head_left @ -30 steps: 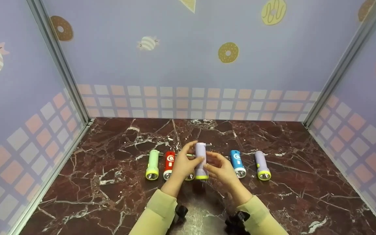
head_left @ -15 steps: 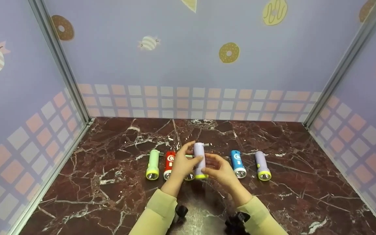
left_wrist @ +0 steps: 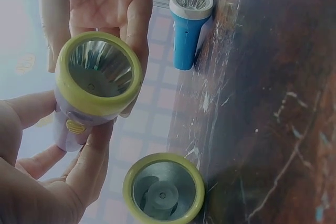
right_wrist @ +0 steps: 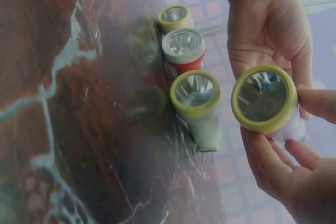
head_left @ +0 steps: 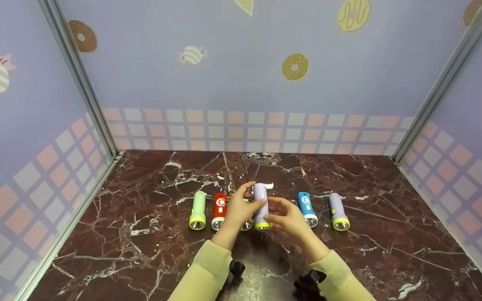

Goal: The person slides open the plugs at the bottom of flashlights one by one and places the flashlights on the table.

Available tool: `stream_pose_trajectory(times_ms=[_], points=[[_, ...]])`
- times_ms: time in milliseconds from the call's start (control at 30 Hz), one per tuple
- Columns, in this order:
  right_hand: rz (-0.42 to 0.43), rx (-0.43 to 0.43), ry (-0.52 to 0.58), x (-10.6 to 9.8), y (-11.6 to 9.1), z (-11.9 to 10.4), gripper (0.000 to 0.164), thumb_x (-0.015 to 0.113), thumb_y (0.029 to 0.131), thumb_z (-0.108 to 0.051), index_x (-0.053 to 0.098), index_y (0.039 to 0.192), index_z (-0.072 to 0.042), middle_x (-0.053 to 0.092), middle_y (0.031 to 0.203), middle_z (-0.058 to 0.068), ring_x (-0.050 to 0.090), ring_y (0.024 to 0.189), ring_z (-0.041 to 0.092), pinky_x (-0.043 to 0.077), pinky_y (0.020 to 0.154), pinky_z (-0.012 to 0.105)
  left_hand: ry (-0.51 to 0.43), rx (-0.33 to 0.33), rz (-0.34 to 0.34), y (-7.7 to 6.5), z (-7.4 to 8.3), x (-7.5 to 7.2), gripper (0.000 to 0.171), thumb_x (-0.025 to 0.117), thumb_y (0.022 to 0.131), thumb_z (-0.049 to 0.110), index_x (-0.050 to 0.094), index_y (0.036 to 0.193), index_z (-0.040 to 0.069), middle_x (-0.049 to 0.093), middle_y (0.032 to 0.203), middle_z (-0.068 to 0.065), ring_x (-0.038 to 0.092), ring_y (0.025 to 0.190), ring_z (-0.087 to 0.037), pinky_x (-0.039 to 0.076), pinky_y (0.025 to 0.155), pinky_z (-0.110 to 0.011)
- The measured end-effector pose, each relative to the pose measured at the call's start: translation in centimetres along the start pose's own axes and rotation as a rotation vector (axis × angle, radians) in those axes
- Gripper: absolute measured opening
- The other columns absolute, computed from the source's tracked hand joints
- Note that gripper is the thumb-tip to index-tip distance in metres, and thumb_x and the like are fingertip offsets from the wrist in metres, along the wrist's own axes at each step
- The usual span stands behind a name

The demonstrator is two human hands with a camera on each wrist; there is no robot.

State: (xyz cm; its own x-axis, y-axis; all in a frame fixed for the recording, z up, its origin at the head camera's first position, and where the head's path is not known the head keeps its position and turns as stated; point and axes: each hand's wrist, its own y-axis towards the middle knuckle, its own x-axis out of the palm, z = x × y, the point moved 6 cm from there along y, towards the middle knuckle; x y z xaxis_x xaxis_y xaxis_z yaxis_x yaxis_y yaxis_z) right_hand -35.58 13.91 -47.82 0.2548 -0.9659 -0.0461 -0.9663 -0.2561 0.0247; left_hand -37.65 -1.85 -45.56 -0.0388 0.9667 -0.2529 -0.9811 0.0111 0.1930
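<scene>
Both hands hold a lavender flashlight point(head_left: 260, 202) with a yellow-green head ring point(left_wrist: 100, 103), its lens end toward me and above the table. My left hand point(head_left: 237, 211) grips its body from the left, thumb along the top. From the right, my right hand point(head_left: 289, 218) pinches it near the head between thumb and fingers. A small white piece point(head_left: 269, 186) sticks out at its far end. A yellow slide switch point(left_wrist: 75, 126) shows on the side in the left wrist view. Just left of it on the table, a green flashlight point(right_wrist: 202, 114) is mostly hidden by my left hand in the head view.
In a row on the dark marble table point(head_left: 140, 259) lie another green flashlight point(head_left: 199, 205), a red one point(head_left: 220, 205), a blue one point(head_left: 305, 205) and a second lavender one point(head_left: 336, 205). Metal prongs point(right_wrist: 207, 157) stick out of the half-hidden green flashlight. Patterned walls point(head_left: 241, 83) enclose three sides.
The held flashlight has shifted slightly right, and the white piece at its far end stands out more than before. Both hands keep their hold; the other flashlights lie as they were.
</scene>
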Motion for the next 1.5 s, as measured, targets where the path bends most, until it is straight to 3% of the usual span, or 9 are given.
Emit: stream_pose_trajectory(times_ms=[233, 433, 567, 833, 1000, 1167, 1333, 1500], points=[[0.018, 0.050, 0.019, -0.8, 0.4, 0.5, 0.062, 0.069, 0.090, -0.004, 0.045, 0.146, 0.009, 0.058, 0.139, 0.033, 0.067, 0.110, 0.021, 0.063, 0.085, 0.034, 0.044, -0.051, -0.035, 0.9, 0.0, 0.7, 0.063, 0.082, 0.085, 0.018, 0.058, 0.142, 0.007, 0.068, 0.108, -0.023, 0.065, 0.088, -0.026, 0.060, 0.072, -0.035], [0.035, 0.081, 0.028, -1.4, 0.8, 1.0, 0.062, 0.070, 0.090, -0.004, 0.045, 0.145, 0.010, 0.060, 0.136, 0.031, 0.068, 0.106, 0.019, 0.063, 0.081, 0.032, 0.113, -0.035, -0.071, 1.5, 0.1, 1.3, 0.052, 0.072, 0.093, 0.020, 0.059, 0.141, 0.005, 0.071, 0.106, -0.022, 0.064, 0.086, -0.023, 0.055, 0.067, -0.028], [0.040, 0.099, 0.036, -1.7, 0.9, 1.3, 0.062, 0.069, 0.091, -0.003, 0.044, 0.146, 0.010, 0.060, 0.137, 0.031, 0.068, 0.103, 0.017, 0.062, 0.080, 0.030, 0.111, -0.061, -0.109, 1.8, -0.1, 1.8, 0.058, 0.072, 0.091, 0.014, 0.055, 0.145, 0.003, 0.071, 0.107, -0.023, 0.064, 0.083, -0.021, 0.058, 0.066, -0.029], [0.040, 0.135, 0.066, -2.2, 1.3, 2.2, 0.062, 0.067, 0.091, -0.002, 0.042, 0.147, 0.011, 0.058, 0.137, 0.030, 0.067, 0.100, 0.016, 0.061, 0.081, 0.031, 0.134, -0.079, -0.162, 1.9, -0.1, 2.6, 0.068, 0.069, 0.086, 0.004, 0.047, 0.150, -0.004, 0.070, 0.114, -0.027, 0.068, 0.102, -0.032, 0.060, 0.080, -0.035], [0.065, 0.162, 0.074, -2.5, 1.5, 2.7, 0.063, 0.067, 0.089, -0.002, 0.043, 0.146, 0.011, 0.060, 0.133, 0.029, 0.068, 0.095, 0.017, 0.062, 0.080, 0.031, 0.161, -0.076, -0.190, 2.0, -0.4, 3.1, 0.069, 0.066, 0.083, -0.002, 0.044, 0.149, -0.010, 0.070, 0.114, -0.030, 0.068, 0.105, -0.036, 0.060, 0.084, -0.038], [0.084, 0.188, 0.084, -2.4, 1.6, 3.1, 0.062, 0.067, 0.090, -0.001, 0.044, 0.146, 0.010, 0.060, 0.134, 0.031, 0.070, 0.089, 0.017, 0.062, 0.077, 0.030, 0.230, -0.059, -0.201, 2.0, -0.3, 3.5, 0.070, 0.065, 0.079, -0.007, 0.045, 0.146, -0.014, 0.070, 0.117, -0.031, 0.068, 0.109, -0.038, 0.058, 0.094, -0.045], [0.094, 0.192, 0.085, -2.2, 1.8, 3.2, 0.062, 0.066, 0.089, 0.002, 0.043, 0.146, 0.013, 0.059, 0.136, 0.034, 0.071, 0.093, 0.019, 0.063, 0.081, 0.033, 0.324, -0.062, -0.203, 2.0, -0.3, 3.9, 0.067, 0.064, 0.079, -0.007, 0.048, 0.144, -0.012, 0.065, 0.131, -0.031, 0.064, 0.119, -0.040, 0.052, 0.106, -0.050], [0.089, 0.205, 0.077, -2.1, 2.0, 3.4, 0.061, 0.065, 0.090, 0.003, 0.043, 0.145, 0.014, 0.056, 0.140, 0.035, 0.070, 0.098, 0.019, 0.063, 0.087, 0.036, 0.406, -0.074, -0.213, 1.9, -0.2, 4.3, 0.058, 0.062, 0.078, -0.010, 0.058, 0.136, -0.009, 0.069, 0.123, -0.026, 0.065, 0.112, -0.037, 0.053, 0.104, -0.050]])
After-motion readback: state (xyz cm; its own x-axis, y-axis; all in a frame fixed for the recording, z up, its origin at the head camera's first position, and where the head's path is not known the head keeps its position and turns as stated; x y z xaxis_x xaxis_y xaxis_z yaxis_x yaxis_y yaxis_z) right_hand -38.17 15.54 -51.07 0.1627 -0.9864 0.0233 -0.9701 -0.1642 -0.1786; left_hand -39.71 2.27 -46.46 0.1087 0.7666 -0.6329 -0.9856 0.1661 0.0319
